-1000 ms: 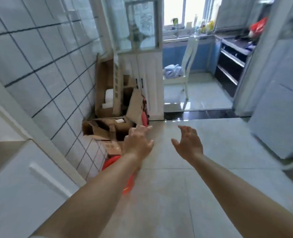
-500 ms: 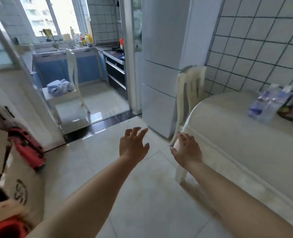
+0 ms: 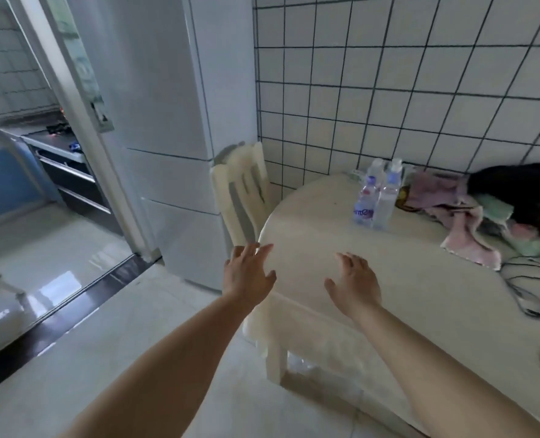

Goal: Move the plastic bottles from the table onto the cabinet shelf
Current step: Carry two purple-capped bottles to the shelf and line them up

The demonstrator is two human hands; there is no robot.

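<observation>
Bottles [image 3: 376, 197] upright, touching, far side of worktop [image 3: 389, 279] | my left grip [image 3: 249, 273] and right grip [image 3: 354, 282] wide, empty | reach past the cloth (don't snag), one bottle each.

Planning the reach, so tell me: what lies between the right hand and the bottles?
In the head view, only bare tabletop lies between the right hand and the bottles. The cloths lie off to the right of the bottles, outside that stretch.
</observation>
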